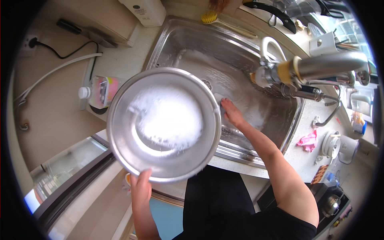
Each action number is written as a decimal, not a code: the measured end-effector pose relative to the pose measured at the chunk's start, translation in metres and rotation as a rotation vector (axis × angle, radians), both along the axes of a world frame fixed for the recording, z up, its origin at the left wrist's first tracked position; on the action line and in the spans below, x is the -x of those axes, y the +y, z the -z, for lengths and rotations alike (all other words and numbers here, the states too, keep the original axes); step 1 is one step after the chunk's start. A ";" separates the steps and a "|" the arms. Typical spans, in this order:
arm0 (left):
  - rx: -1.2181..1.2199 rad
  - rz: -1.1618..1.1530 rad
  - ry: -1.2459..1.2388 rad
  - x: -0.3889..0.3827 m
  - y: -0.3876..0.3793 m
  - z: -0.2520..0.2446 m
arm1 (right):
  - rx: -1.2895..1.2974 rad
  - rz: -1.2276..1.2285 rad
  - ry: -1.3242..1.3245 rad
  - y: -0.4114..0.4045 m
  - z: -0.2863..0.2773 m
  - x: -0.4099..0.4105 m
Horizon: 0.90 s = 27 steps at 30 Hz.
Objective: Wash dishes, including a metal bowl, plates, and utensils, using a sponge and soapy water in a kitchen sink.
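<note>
A large stainless steel basin [192, 159] with white suds inside is tilted over the left part of the steel sink [270, 129]. My left hand [141, 187] grips the basin's near rim, thumb and fingers on either side of it. Down in the sink, to the right of the basin, my right hand [231, 112] presses on a pale, flat thing, maybe a cloth or sponge, partly hidden by the basin's rim. Foam and water lie on the sink floor around the drain [206, 85].
A steel faucet [327, 67] juts over the sink's right side. A yellow-bristled brush [210, 18] lies behind the sink. A plastic bottle [103, 91] stands left of the basin. On the right counter are a pink cloth [308, 141] and stacked white lids [330, 145].
</note>
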<state>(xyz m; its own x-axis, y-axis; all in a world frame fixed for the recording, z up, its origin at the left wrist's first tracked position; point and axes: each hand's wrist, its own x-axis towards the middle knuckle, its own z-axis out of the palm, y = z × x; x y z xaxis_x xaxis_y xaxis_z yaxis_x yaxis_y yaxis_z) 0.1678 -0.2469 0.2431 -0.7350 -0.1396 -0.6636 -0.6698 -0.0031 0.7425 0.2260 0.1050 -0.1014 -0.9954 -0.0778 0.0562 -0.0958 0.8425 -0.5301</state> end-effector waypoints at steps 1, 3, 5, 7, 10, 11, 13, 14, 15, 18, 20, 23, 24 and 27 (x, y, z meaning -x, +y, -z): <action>0.016 0.076 0.017 0.010 0.010 0.002 | 0.012 0.014 0.017 -0.006 -0.003 0.006; 0.101 0.237 0.011 0.030 0.044 -0.001 | 0.581 0.686 -0.523 -0.026 -0.044 0.028; 0.255 0.620 0.420 0.046 0.055 0.038 | 1.362 0.883 -0.407 -0.014 -0.010 0.036; 0.459 0.818 0.732 0.060 0.094 0.042 | 2.162 0.953 -0.218 -0.011 -0.010 0.050; 0.731 0.940 0.605 0.047 0.150 0.026 | 2.439 0.957 -0.285 -0.020 -0.039 0.072; 0.773 0.985 0.663 0.043 0.162 0.030 | 2.447 0.937 -0.240 -0.019 -0.044 0.072; 0.797 1.056 0.587 0.035 0.186 0.033 | 2.457 0.934 -0.178 -0.014 -0.043 0.064; 0.807 1.084 0.656 0.034 0.188 0.042 | 2.442 1.065 -0.211 -0.011 -0.043 0.059; 0.803 1.093 0.656 0.033 0.189 0.045 | 2.420 1.196 -0.250 -0.007 -0.040 0.053; 0.837 1.154 0.811 0.034 0.204 0.052 | 0.814 1.018 -0.153 0.056 0.017 -0.013; 0.905 1.124 0.826 0.043 0.181 0.055 | 0.379 0.849 -0.166 0.042 0.007 -0.022; 0.988 1.001 0.934 0.057 0.148 0.056 | -0.278 0.352 -0.253 -0.002 -0.013 -0.045; 0.960 0.962 0.956 0.062 0.143 0.054 | -0.274 0.187 -0.360 -0.017 -0.012 -0.047; 0.978 0.875 0.851 0.067 0.138 0.047 | 0.037 -0.149 -0.116 -0.056 0.008 -0.005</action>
<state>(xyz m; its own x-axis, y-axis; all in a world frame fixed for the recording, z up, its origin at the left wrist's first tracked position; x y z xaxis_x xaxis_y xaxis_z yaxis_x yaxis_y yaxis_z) 0.1003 -0.1092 0.1961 -0.9131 0.4030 0.0629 0.3963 0.8401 0.3705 0.2305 0.0491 -0.1098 -0.9730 -0.2247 -0.0526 -0.1543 0.8032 -0.5753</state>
